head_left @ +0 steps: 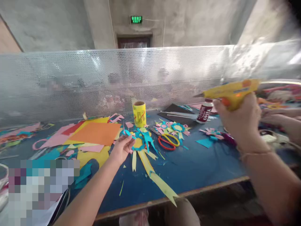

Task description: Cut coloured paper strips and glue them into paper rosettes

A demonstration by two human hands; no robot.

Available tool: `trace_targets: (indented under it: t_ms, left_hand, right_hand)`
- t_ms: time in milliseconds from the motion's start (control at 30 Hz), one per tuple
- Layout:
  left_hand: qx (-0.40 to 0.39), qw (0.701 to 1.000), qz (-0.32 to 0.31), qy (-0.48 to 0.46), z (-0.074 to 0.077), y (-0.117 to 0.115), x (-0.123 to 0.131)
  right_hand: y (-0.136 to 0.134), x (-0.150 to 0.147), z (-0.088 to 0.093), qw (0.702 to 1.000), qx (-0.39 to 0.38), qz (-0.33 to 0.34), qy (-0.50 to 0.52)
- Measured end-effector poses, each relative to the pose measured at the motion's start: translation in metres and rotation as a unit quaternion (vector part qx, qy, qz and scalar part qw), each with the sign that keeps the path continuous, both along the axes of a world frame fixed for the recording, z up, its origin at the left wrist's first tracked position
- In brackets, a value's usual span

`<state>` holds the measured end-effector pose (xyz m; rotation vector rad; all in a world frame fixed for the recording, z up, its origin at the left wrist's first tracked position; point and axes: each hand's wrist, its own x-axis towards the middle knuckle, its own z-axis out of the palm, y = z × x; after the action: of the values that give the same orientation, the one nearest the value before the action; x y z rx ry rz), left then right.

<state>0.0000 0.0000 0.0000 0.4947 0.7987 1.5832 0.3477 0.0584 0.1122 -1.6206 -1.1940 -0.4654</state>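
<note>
My left hand [122, 147] pinches the left side of a paper rosette [138, 143] with a yellow centre and a blue ruffled rim. Yellow paper ribbons [156, 180] hang from the rosette across the table toward the front edge. A blue paper strip [148, 139] lies at its right side. In the air at the right, my right hand [242, 116] is closed round the grip of a yellow hot glue gun [231, 91], its nozzle pointing left. Just right of the rosette lie scissors [168, 141] with red and yellow handles.
A yellow tape roll [139, 114] stands behind the rosette. Coloured paper sheets [96, 133] and scraps are piled at the left. A maroon bottle [205, 111] stands below the glue gun. Another person's arm [282, 117] reaches in at the right. A perforated metal screen [82, 81] closes off the back.
</note>
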Motion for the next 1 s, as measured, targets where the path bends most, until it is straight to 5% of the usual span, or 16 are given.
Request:
trace_targets:
  t_ms: [200, 467, 767, 1000]
  left_hand:
    - [-0.01, 0.999, -0.031, 0.008, -0.004, 0.001, 0.006]
    - [-0.003, 0.997, -0.057, 0.048, -0.007, -0.001, 0.008]
    - [0.03, 0.991, -0.074, 0.11, -0.004, -0.006, 0.015]
    - [0.046, 0.986, -0.072, 0.14, -0.006, -0.006, 0.015]
  right_hand:
    - [0.002, -0.074, -0.065, 0.97, 0.045, 0.231, -0.058]
    - [0.004, -0.126, -0.137, 0.927, 0.053, 0.35, -0.122]
    - [0.002, -0.117, -0.144, 0.923, -0.031, 0.379, -0.063]
    - [0.011, -0.111, -0.152, 0.919, 0.028, 0.357, -0.164]
